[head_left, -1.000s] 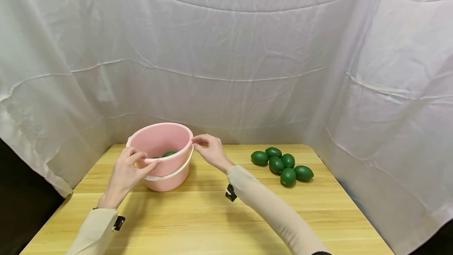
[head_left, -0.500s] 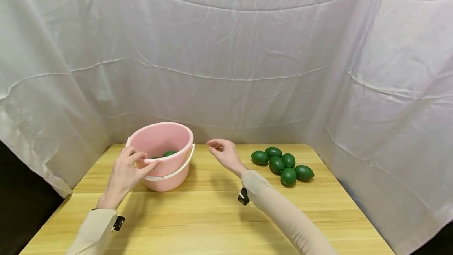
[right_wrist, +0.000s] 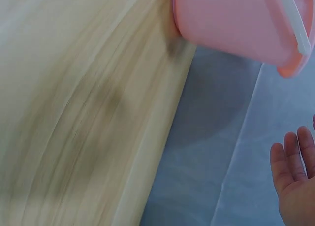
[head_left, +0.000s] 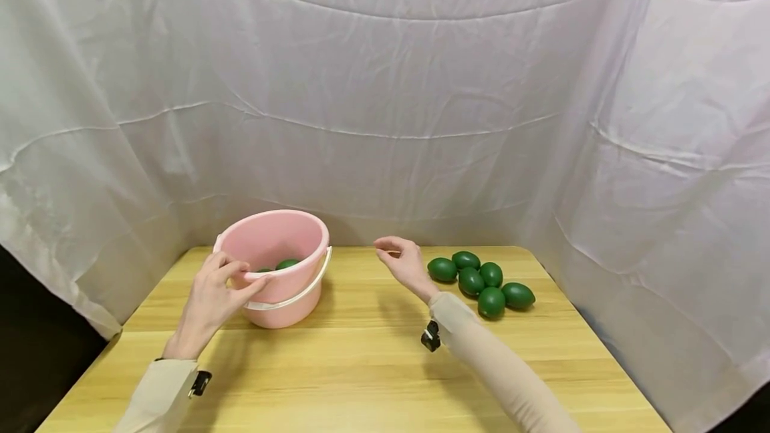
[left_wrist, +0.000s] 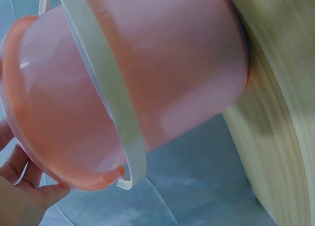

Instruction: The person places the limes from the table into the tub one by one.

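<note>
A pink bucket (head_left: 287,313) with a white handle (head_left: 295,299) hanging down its front side stands on the left part of the table. Fingers and thumb of my left hand (head_left: 208,296) pinch its rim at the near left. Inside the bucket, green avocado-like fruits (head_left: 287,263) show partly; the near wall hides the rest. My right hand (head_left: 409,266) hovers over the table between the bucket and a group of several more green fruits (head_left: 471,281), holding nothing. In the right wrist view its fingers (right_wrist: 291,162) are relaxed and apart from the bucket.
The wooden table (head_left: 337,379) carries the bucket and the loose fruits, which lie close together at its back right. White cloth (head_left: 385,85) hangs behind the table and along both sides.
My right hand has let go of the bucket's right rim and moved right, toward the loose fruits. The left hand has stayed on the rim.
</note>
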The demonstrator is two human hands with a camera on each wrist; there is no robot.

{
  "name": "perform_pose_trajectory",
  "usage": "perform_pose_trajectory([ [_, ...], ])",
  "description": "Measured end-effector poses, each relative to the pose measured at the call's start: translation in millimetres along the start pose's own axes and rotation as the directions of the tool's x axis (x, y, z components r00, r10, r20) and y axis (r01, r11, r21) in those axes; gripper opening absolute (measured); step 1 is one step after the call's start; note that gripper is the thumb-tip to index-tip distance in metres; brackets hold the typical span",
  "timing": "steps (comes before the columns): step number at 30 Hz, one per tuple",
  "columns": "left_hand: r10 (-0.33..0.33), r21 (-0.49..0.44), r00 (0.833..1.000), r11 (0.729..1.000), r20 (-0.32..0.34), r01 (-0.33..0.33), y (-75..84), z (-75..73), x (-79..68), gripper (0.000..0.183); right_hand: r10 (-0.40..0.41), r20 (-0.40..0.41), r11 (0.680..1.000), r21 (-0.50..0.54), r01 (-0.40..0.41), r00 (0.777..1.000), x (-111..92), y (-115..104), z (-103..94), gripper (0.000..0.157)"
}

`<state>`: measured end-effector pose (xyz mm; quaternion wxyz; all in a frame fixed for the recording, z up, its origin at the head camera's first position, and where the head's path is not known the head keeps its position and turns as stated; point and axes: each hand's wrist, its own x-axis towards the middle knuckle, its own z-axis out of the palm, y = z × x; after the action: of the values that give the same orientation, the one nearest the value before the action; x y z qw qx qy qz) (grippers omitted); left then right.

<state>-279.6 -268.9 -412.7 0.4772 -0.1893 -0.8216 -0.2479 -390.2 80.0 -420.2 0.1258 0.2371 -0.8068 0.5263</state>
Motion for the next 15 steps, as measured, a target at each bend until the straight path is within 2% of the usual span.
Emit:
perform_pose_trajectory([
  [15,-0.032,0.014,0.999,0.999,0.033,0.031,1.1,-1.1,0.2,0.030,0.034,-0.081,0.999,-0.007,-0.035,0.996,-4.5,17.5,-44.1,0.019],
])
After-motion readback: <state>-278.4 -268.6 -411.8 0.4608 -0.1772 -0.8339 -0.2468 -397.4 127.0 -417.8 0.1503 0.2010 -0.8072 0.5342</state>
